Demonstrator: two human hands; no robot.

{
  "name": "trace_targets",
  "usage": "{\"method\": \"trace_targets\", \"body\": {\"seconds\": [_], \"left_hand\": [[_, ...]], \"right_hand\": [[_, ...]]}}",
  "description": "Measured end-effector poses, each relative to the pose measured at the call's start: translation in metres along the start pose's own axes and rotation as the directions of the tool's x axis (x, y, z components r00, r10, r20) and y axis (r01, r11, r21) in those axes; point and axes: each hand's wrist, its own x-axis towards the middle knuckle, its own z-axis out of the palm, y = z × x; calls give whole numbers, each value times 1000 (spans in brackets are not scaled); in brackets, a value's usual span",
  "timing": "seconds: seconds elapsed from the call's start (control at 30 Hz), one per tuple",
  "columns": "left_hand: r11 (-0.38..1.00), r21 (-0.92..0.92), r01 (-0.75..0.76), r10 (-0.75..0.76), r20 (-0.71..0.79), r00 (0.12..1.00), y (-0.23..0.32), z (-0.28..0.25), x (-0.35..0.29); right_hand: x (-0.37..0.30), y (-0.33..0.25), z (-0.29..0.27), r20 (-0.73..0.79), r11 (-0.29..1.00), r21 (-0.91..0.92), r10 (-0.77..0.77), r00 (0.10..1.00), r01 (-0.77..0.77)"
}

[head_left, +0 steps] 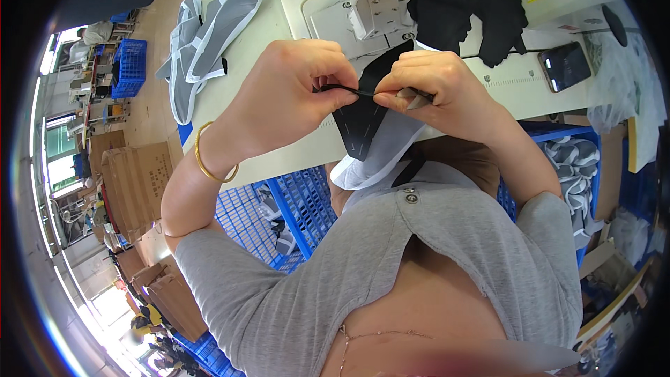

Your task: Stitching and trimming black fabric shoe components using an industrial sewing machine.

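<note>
My left hand pinches one edge of a black fabric piece between thumb and forefinger. Close beside it, my right hand pinches the same edge, so a short dark strip stretches between the two. A small pale, pointed item shows at the right fingers; its kind is unclear. Beneath the black piece hangs a grey shoe upper with a white border, over the table's near edge. Just beyond my hands stands the sewing machine, its needle area partly covered by the black fabric.
Grey shoe uppers lie on the table's left. Black fabric pieces and a phone lie on the right. Blue baskets stand below, one holding several uppers. Cardboard boxes stand on the left floor.
</note>
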Motion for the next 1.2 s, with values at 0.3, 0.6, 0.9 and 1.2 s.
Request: {"method": "trace_targets", "body": {"seconds": [0.3,0.6,0.9,1.2], "left_hand": [[907,-262,329,-302,138,943,-20,-9,5],[768,-619,164,-247,-51,968,-39,-11,25],[597,-795,109,-338,-126,933,-45,-37,70],[665,-733,140,-398,-190,897,-30,-34,76]], "right_hand": [[-5,-5,2,-136,1000,3,0,991,1],[-1,-14,12,-416,954,251,260,872,-165],[33,-12,-5,-446,855,460,457,769,-242],[33,-4,-6,-477,860,480,423,770,-174]]}}
